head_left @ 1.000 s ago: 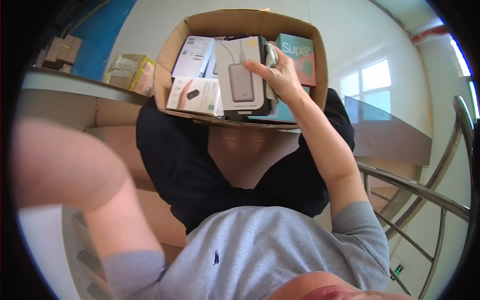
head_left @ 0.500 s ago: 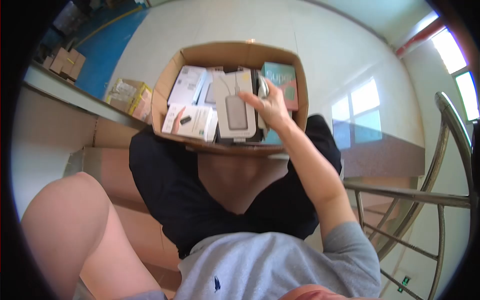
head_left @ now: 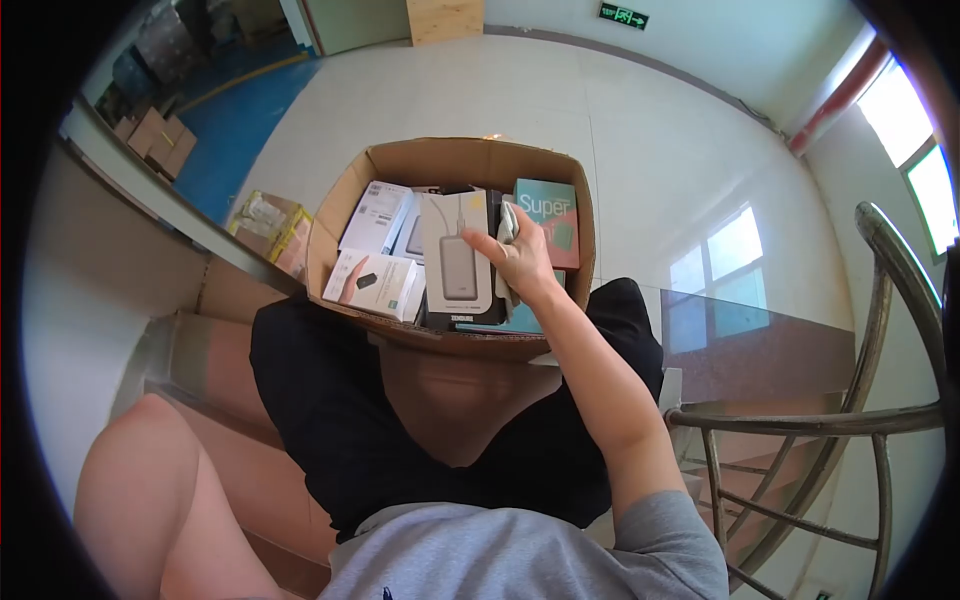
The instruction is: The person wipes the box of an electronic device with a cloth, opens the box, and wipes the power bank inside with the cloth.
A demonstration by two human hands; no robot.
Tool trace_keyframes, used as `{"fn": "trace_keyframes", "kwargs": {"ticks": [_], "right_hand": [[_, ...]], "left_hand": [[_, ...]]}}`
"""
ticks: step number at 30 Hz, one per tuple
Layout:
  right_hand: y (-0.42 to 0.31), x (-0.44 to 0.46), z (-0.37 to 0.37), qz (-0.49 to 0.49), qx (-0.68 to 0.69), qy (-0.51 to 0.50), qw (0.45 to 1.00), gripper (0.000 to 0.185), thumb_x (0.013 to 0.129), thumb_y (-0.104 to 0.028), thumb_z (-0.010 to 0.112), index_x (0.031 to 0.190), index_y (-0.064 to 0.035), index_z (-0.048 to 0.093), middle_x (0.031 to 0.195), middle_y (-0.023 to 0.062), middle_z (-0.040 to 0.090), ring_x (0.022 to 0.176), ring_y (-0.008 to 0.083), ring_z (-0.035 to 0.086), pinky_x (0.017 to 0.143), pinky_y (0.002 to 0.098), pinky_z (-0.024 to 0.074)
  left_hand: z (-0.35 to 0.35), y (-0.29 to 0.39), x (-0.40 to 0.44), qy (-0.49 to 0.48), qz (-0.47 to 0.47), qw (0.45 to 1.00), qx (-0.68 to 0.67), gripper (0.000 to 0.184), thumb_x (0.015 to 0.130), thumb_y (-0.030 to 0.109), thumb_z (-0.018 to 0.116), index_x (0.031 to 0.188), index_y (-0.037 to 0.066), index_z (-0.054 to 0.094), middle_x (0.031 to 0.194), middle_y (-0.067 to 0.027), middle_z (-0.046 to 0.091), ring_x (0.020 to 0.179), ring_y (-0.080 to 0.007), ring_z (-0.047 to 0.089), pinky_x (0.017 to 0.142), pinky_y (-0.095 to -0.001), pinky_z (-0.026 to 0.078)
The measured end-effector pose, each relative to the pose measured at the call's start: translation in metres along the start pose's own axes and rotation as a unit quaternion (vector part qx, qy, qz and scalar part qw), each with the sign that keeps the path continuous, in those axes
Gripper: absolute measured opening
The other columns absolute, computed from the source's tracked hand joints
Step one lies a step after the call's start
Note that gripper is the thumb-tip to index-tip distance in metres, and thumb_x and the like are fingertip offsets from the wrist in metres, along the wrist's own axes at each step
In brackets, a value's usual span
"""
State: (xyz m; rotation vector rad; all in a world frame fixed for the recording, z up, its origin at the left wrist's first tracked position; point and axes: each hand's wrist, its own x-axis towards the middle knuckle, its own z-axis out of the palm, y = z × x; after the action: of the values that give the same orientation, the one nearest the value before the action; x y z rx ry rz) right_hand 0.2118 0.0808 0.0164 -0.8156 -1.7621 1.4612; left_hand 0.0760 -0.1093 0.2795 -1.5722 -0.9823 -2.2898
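Observation:
My right hand (head_left: 525,257) is over an open cardboard carton that rests at my knees. Its thumb lies across the face of a pale box (head_left: 460,285) with a grey power bank pictured on it, and the fingers curl at that box's right edge. Between thumb and fingers a small whitish item (head_left: 508,224) shows; its kind is unclear. Left of the pale box are white boxes (head_left: 378,215) and a smaller white box (head_left: 375,283) with a hand pictured on it. To the right stands a teal and pink box (head_left: 547,215) marked "Super". My left arm is bent at lower left; its hand is out of view.
The carton (head_left: 480,160) has high brown walls. A yellow-taped carton (head_left: 272,228) sits beyond a ledge at left, with more cartons (head_left: 158,140) on a blue floor. A metal handrail (head_left: 800,423) curves along the right, beside steps. Pale glossy floor (head_left: 450,90) stretches ahead.
The view has tipped upward, so the carton appears lower and an exit sign shows at the top. My right hand stays on the pale power bank box, which keeps its place among the others.

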Motion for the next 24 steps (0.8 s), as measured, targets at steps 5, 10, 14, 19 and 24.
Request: {"fn": "trace_keyframes", "kwargs": {"ticks": [5, 10, 14, 19, 24], "right_hand": [[-0.015, -0.007, -0.009, 0.049, 0.07, -0.007, 0.996, 0.046, 0.083, -0.023, 0.083, 0.116, 0.0023, 0.064, 0.099, 0.0166, 0.073, 0.082, 0.0232, 0.071, 0.076, 0.0352, 0.0602], [-0.017, -0.006, -0.019, 0.06, 0.075, -0.003, 0.995, 0.044, 0.083, -0.024, 0.083, 0.114, 0.0016, 0.065, 0.098, 0.0162, 0.072, 0.084, 0.0245, 0.071, 0.076, 0.0359, 0.0603], [-0.016, -0.011, -0.025, 0.079, 0.137, 0.033, 0.987, 0.05, 0.081, -0.032, 0.082, 0.115, 0.0012, 0.069, 0.1, 0.0158, 0.072, 0.087, 0.0244, 0.069, 0.077, 0.0344, 0.0559], [-0.015, -0.014, -0.031, 0.116, 0.161, 0.07, 0.978, 0.06, 0.08, -0.042, 0.08, 0.119, 0.0029, 0.068, 0.105, 0.016, 0.071, 0.091, 0.024, 0.067, 0.079, 0.0347, 0.0537], [-0.006, -0.011, -0.027, 0.149, 0.164, 0.079, 0.972, 0.069, 0.08, -0.049, 0.079, 0.121, 0.0055, 0.067, 0.111, 0.0172, 0.07, 0.098, 0.0254, 0.066, 0.083, 0.0348, 0.0525]], "left_hand": [[0.002, 0.046, -0.006, -0.043, -0.027, 0.999, 0.007, 0.028, 0.104, 0.029, 0.053, 0.119, 0.008, 0.064, 0.138, 0.0018, 0.057, 0.092, -0.0137, 0.059, 0.073, -0.0298, 0.043], [-0.004, 0.107, -0.015, -0.047, -0.01, 0.999, 0.025, 0.028, 0.105, 0.03, 0.052, 0.118, 0.009, 0.065, 0.14, 0.0039, 0.056, 0.09, -0.012, 0.059, 0.07, -0.0283, 0.043], [-0.005, 0.149, -0.009, -0.058, 0.02, 0.998, 0.029, 0.029, 0.105, 0.031, 0.051, 0.117, 0.009, 0.066, 0.142, 0.0055, 0.056, 0.089, -0.0106, 0.058, 0.067, -0.027, 0.042], [-0.005, 0.162, -0.013, -0.054, 0.04, 0.998, -0.014, 0.03, 0.106, 0.033, 0.049, 0.116, 0.01, 0.067, 0.144, 0.0076, 0.056, 0.087, -0.0088, 0.058, 0.063, -0.0254, 0.042], [-0.012, 0.16, -0.006, -0.044, 0.05, 0.997, -0.051, 0.032, 0.107, 0.034, 0.048, 0.115, 0.01, 0.068, 0.146, 0.0097, 0.055, 0.085, -0.0071, 0.058, 0.06, -0.0238, 0.041]]}}
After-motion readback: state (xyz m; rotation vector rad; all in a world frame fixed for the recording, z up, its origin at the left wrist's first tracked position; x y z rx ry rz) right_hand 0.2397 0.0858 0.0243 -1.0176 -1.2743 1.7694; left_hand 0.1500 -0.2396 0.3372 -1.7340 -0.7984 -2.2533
